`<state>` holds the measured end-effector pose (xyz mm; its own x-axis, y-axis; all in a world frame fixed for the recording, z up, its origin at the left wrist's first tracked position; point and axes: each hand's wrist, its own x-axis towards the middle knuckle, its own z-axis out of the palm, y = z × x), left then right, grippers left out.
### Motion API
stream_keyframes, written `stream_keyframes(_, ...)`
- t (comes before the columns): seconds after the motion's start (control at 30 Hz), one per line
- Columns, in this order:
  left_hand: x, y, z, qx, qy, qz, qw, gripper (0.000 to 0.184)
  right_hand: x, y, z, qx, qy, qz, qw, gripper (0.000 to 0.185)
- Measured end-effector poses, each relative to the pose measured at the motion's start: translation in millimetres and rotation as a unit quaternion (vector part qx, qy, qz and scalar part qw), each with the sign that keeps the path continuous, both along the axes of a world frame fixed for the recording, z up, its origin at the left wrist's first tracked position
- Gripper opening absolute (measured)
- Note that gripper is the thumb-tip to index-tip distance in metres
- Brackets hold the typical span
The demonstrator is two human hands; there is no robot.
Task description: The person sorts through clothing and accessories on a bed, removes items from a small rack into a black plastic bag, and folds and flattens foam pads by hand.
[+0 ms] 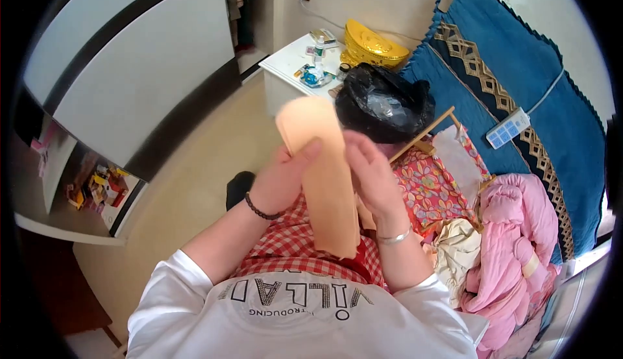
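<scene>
A stack of long tan insole-shaped pieces [328,190], rounded at the far end, stands tilted in front of my chest. My left hand [289,174] is closed on its left side, with the thumb lying across the front face and the fingers behind. Along the right edge my right hand [373,174] presses against the stack with bent fingers, partly hidden behind it. Another bit of tan material shows below the right hand, over the red checked cloth [279,232] on my lap.
To the right lie a black plastic bag [383,102], a floral cloth [431,184] with a wooden frame, and a pink quilt [513,229]. A power strip [508,128] rests on the blue headboard [480,47]. A white nightstand [282,63] holds a gold ingot-shaped ornament [370,44].
</scene>
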<state>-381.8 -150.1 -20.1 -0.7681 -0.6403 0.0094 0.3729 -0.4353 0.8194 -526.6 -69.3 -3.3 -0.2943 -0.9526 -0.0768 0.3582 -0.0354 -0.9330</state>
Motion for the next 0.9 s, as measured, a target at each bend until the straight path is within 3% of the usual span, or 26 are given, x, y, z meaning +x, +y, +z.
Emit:
stream_keyframes(0.07, 1, -11, -7, 0.055, 0.054, 0.046, 0.996, 0.032, 7, 13, -20, -0.001, 0.062, 0.031, 0.998, 0.036)
stream_keyframes(0.13, 7, -22, -11, 0.118, 0.09, 0.048, 0.988, 0.035, 12, 24, -45, 0.029, 0.156, 0.132, 0.978, 0.032)
stream_keyframes(0.23, 15, -34, -19, 0.15, 0.09, 0.079, 0.981, 0.034, 12, 34, -60, 0.107, 0.156, 0.138, 0.972, 0.03)
stream_keyframes(0.43, 34, -65, -47, 0.166, 0.056, 0.213, 0.961, 0.031, 8, 53, -61, 0.073, 0.097, 0.083, 0.989, 0.031)
stream_keyframes(0.6, 42, -78, -52, 0.145, 0.054, 0.21, 0.965, 0.033, 1, 72, -46, 0.036, 0.031, 0.088, 0.995, 0.035)
stream_keyframes(0.67, 44, -77, -50, 0.143, 0.052, 0.209, 0.966, 0.032, -22, 83, -56, 0.027, 0.199, 0.275, 0.94, 0.047)
stream_keyframes(0.7, 42, -75, -48, 0.151, 0.058, 0.204, 0.965, 0.032, -18, 83, -51, 0.025, 0.199, 0.278, 0.939, 0.047)
stream_keyframes(0.77, 40, -72, -44, 0.157, 0.065, 0.201, 0.965, 0.031, -3, 84, -28, -0.019, 0.024, 0.291, 0.956, 0.05)
stream_keyframes(0.87, 38, -67, -42, 0.138, 0.055, 0.16, 0.976, 0.032, 14, 82, -9, -0.044, -0.081, 0.29, 0.953, 0.048)
stream_keyframes(0.9, 38, -65, -39, 0.123, 0.057, 0.139, 0.981, 0.031, 13, 82, -7, -0.02, -0.056, 0.294, 0.954, 0.045)
